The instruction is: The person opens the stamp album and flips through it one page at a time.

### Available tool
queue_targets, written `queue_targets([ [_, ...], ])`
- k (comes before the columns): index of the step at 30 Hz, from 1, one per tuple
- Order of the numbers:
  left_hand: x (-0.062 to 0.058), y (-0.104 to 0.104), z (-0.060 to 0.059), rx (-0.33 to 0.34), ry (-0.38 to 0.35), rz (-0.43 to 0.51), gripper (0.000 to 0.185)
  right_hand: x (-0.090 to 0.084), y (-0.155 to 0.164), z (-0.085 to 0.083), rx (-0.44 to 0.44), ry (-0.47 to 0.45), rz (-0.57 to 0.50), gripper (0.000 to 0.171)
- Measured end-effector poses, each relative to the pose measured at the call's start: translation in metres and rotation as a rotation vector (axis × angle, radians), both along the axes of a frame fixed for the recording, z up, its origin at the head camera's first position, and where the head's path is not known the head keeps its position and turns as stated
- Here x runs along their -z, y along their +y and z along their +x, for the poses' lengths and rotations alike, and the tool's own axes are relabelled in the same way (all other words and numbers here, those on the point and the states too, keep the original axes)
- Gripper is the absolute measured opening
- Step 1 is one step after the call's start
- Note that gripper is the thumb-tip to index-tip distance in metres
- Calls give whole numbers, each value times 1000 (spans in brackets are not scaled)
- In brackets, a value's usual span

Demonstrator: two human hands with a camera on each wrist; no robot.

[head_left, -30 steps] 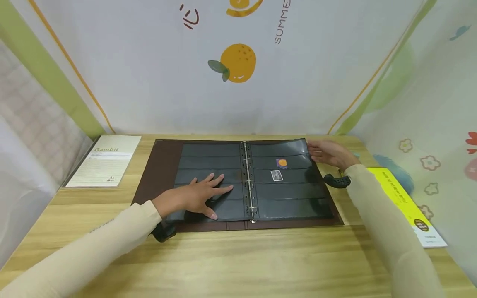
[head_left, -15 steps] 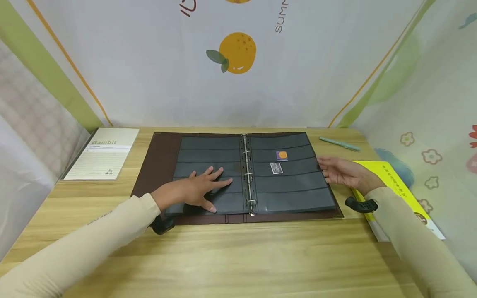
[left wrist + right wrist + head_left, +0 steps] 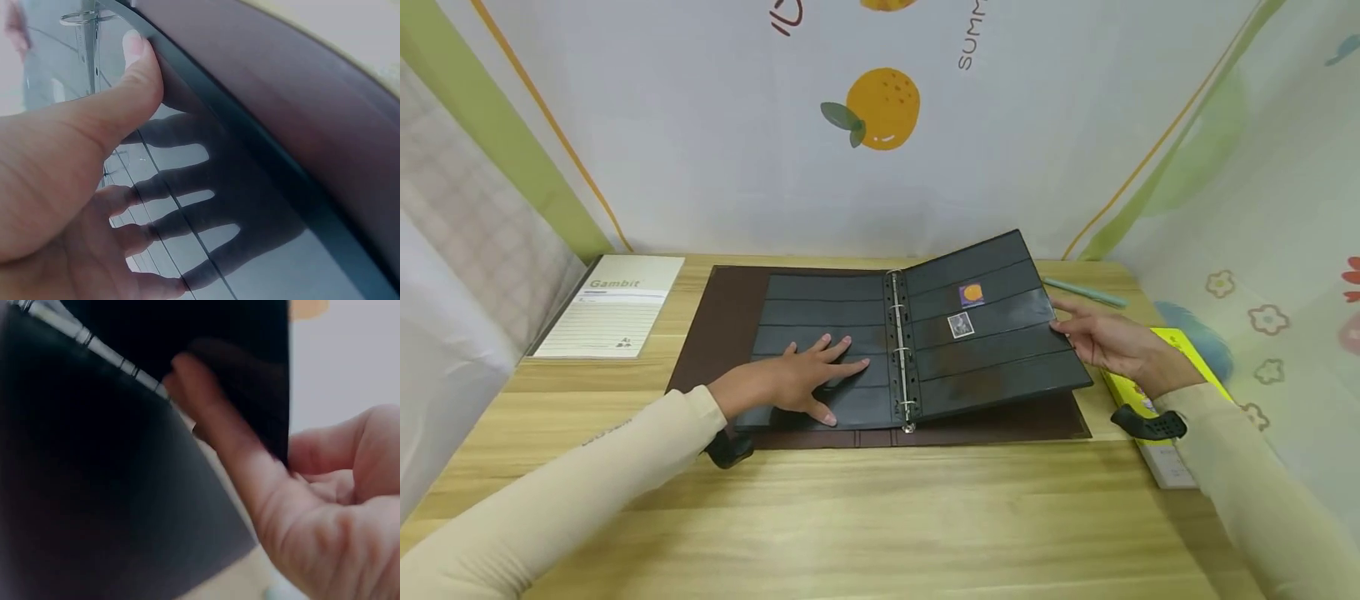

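Observation:
An open ring-binder stamp album with a brown cover (image 3: pixel 715 333) lies on the table, metal rings (image 3: pixel 904 358) along its spine. My left hand (image 3: pixel 805 383) rests with spread fingers on the black left page (image 3: pixel 827 312); its reflection shows in the glossy sheet in the left wrist view. At the outer edge of the right page (image 3: pixel 1000 358), my right hand (image 3: pixel 1108 342) pinches the sheet, which slants up off the cover. In the right wrist view the fingers (image 3: pixel 234 437) are on one face of it. An orange-and-purple stamp (image 3: pixel 972 294) and a white-bordered stamp (image 3: pixel 960 325) sit in its strips.
A Gambit notepad (image 3: pixel 610 304) lies at the back left. Behind my right hand are a light green pen (image 3: pixel 1086 292) and a yellow-covered book (image 3: pixel 1187 346), partly covered by my arm. A white printed curtain (image 3: pixel 737 150) stands behind the wooden table (image 3: pixel 850 517).
My right hand slid down the right page's outer edge, away from the top corner, and then lifted the page off the cover. The left hand stayed in place.

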State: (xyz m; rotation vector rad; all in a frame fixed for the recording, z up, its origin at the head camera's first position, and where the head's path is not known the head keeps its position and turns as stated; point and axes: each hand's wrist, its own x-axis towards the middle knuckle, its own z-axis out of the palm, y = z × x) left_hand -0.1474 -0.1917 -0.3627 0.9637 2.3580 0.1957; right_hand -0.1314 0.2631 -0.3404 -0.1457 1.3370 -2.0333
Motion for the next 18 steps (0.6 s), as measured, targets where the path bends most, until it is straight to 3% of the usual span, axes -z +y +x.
queue_targets([
  [6,1,0,-1,3,-3,-3,97,-48,-22,-2,75,52,309,81],
  [13,4,0,-2,6,-2,-17,98,-93,-49,-7,80,69,513,77],
  [18,4,0,-2,4,3,-13,98,-109,-73,-8,91,75,570,72],
])
